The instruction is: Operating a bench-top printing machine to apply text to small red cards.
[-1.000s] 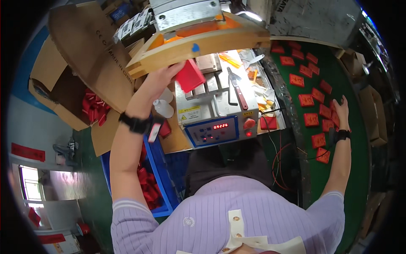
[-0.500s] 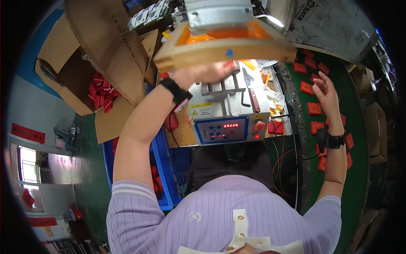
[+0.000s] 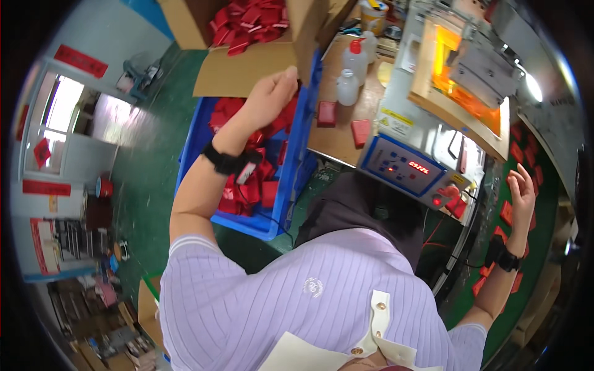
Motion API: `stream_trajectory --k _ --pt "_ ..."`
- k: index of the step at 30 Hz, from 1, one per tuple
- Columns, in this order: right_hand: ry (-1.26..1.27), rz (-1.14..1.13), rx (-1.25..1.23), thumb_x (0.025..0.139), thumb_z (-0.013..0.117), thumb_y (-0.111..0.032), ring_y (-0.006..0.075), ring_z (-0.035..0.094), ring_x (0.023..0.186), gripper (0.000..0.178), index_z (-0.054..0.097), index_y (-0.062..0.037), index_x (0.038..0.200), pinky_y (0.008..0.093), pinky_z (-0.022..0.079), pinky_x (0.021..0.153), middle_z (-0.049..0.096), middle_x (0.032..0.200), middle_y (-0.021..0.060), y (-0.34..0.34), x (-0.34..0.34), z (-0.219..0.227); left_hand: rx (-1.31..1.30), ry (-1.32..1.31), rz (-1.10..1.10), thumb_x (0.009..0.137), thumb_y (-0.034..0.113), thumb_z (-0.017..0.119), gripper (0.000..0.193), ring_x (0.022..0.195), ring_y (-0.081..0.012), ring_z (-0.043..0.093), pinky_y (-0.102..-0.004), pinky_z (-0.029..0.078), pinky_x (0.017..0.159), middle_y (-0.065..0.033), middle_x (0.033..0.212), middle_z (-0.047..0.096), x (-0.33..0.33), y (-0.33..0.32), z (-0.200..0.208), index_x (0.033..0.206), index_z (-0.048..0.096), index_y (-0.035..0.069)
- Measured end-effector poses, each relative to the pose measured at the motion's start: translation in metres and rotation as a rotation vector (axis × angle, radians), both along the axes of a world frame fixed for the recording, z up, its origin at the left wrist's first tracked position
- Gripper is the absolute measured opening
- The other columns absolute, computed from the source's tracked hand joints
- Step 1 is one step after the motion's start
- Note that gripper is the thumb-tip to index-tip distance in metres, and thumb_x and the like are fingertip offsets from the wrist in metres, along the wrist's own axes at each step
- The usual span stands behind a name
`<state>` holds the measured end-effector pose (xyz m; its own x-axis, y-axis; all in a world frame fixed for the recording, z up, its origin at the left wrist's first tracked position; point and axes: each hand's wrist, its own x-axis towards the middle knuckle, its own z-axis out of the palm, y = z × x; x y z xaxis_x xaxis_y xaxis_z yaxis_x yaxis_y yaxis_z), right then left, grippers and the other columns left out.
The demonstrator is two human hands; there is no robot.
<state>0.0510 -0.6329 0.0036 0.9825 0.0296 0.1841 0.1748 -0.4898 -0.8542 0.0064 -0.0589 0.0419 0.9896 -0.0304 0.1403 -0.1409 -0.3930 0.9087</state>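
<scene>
My left hand [image 3: 270, 99] is above the blue crate [image 3: 289, 185], beside the flap of a cardboard box. Its fingers curl together with the back of the hand toward me; whatever they hold, if anything, is hidden. Below it, small red boxes [image 3: 253, 179] fill the crate in a loose heap. Over at the right, my right hand [image 3: 523, 196] is open, its fingers apart and empty, above the green belt [image 3: 479, 303] where several red boxes lie. A printing machine [image 3: 405, 170] with a lit display stands between my hands. Its wooden-framed screen [image 3: 455, 117] is raised and tilted.
An open cardboard box [image 3: 306, 37] of red pieces stands beyond the crate. On the wooden table [image 3: 334, 139] are two red boxes [image 3: 327, 114], clear plastic bottles [image 3: 348, 88] and a tub [image 3: 374, 17]. A red knob [image 3: 451, 190] juts from the machine's front.
My left hand has left the machine and moved left to above the crate. My right hand remains over the belt with its fingers apart. The view has turned left.
</scene>
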Motion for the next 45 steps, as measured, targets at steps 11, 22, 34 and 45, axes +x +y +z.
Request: stream_trajectory --k 11,22,34,45 --pt "0.044 0.062 -0.020 0.088 0.057 -0.010 0.0062 0.054 0.084 0.033 0.051 -0.0005 0.119 0.0189 0.042 0.074 0.062 0.095 0.0032 0.038 -0.002 0.015 0.960 0.046 -0.003 0.073 0.006 0.053 0.043 0.111 -0.0382 0.047 -0.0414 0.040 0.094 -0.0221 0.119 0.049 0.031 0.093 -0.192 0.116 0.052 0.003" --pt "-0.115 0.272 -0.209 0.078 0.068 -0.025 0.0202 0.059 0.096 0.053 0.047 -0.0031 0.122 0.0302 0.048 0.079 0.059 0.110 0.0134 0.069 0.088 0.001 0.908 -0.052 -0.308 0.080 0.017 0.050 0.031 0.099 -0.0361 0.053 -0.0423 0.046 0.082 -0.0199 0.104 0.055 0.008 0.097 -0.190 0.107 0.056 0.003" --pt "-0.308 0.578 -0.171 0.055 0.082 -0.026 0.0208 0.055 0.100 0.088 0.040 -0.0052 0.129 0.0327 0.046 0.084 0.055 0.112 0.0182 0.155 0.134 0.057 0.702 0.122 -0.262 0.080 0.028 0.060 0.057 0.102 -0.0345 0.056 -0.0390 0.045 0.085 -0.0218 0.111 0.055 0.033 0.080 -0.174 0.122 0.037 -0.003" --pt "-0.217 -0.243 -0.262 0.059 0.078 -0.032 0.0322 0.050 0.108 0.083 0.040 -0.0037 0.128 0.0392 0.037 0.095 0.052 0.116 0.0186 0.007 -0.101 -0.012 0.709 0.425 -0.184 0.077 0.014 0.062 0.049 0.109 -0.0271 0.053 -0.0355 0.040 0.091 -0.0176 0.111 0.057 0.070 0.137 -0.199 0.121 0.046 -0.001"
